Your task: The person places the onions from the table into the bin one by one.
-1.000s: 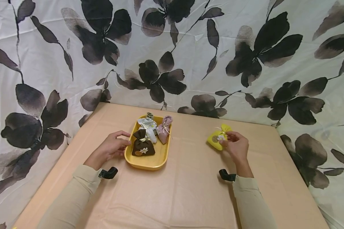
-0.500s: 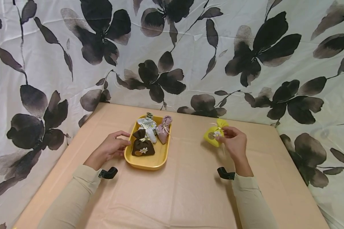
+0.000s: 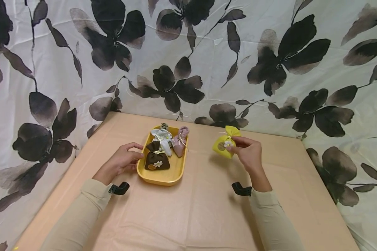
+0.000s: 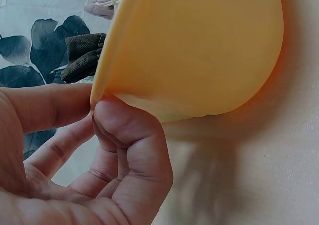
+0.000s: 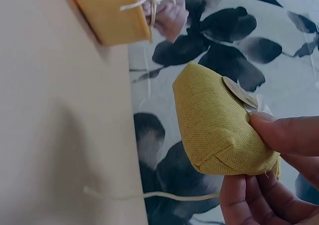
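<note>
My right hand (image 3: pixel 249 153) pinches a yellow drawstring pouch (image 3: pixel 222 144) between thumb and fingers, holding it above the table with its shadow below. The pouch has a round tag and a white flower; its woven underside shows in the right wrist view. My left hand (image 3: pixel 122 161) pinches the left rim of a yellow tray (image 3: pixel 176 174); the left wrist view shows thumb and finger on that rim (image 4: pixel 102 80). Inside the tray lie a dark brown pouch (image 3: pixel 157 161) with a flower, a silvery-white pouch (image 3: pixel 164 139) and a pink pouch (image 3: pixel 179 143).
The tray stands on a table with a peach cover (image 3: pixel 207 209). Behind the table hangs a white cloth with dark flowers (image 3: pixel 172 87). A black wrist camera mount (image 3: pixel 119 188) sits on the left wrist and another mount (image 3: pixel 242 190) on the right.
My right hand has lifted the yellow pouch and carried it leftward, towards the tray. The left hand and the tray have stayed in place.
</note>
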Motion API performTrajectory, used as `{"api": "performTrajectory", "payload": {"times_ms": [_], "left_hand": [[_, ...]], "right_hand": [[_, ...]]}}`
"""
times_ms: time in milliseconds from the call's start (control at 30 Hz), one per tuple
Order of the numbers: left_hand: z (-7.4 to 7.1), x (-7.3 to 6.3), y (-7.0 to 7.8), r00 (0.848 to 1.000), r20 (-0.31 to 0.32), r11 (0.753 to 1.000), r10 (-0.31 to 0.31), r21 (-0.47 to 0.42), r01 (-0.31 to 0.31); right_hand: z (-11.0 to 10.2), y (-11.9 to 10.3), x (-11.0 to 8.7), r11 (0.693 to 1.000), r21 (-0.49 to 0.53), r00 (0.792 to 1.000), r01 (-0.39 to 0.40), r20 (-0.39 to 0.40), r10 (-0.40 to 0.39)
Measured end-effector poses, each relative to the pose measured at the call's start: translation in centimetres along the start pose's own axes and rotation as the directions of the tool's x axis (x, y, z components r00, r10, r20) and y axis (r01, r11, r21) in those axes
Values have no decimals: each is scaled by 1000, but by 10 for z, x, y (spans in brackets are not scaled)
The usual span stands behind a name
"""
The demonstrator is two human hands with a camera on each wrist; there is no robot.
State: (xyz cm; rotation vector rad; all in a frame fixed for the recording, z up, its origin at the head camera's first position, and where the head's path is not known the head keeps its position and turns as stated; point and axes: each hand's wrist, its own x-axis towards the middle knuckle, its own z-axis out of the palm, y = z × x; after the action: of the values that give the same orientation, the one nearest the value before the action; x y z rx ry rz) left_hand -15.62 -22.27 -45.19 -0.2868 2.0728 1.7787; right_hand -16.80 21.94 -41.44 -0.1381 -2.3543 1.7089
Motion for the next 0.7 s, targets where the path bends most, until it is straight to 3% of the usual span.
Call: {"api": "performTrajectory", "payload": {"times_ms": [367, 700], "left_hand": [[2, -3, 2, 1000, 3, 1000, 4, -11, -4], [0, -3, 0, 1000, 2, 1000, -1, -11, 2]], "right_hand": [[17, -24, -6, 996, 40, 994, 78, 72, -80], [36, -52, -18, 981, 27, 972, 194, 132, -196]]}}
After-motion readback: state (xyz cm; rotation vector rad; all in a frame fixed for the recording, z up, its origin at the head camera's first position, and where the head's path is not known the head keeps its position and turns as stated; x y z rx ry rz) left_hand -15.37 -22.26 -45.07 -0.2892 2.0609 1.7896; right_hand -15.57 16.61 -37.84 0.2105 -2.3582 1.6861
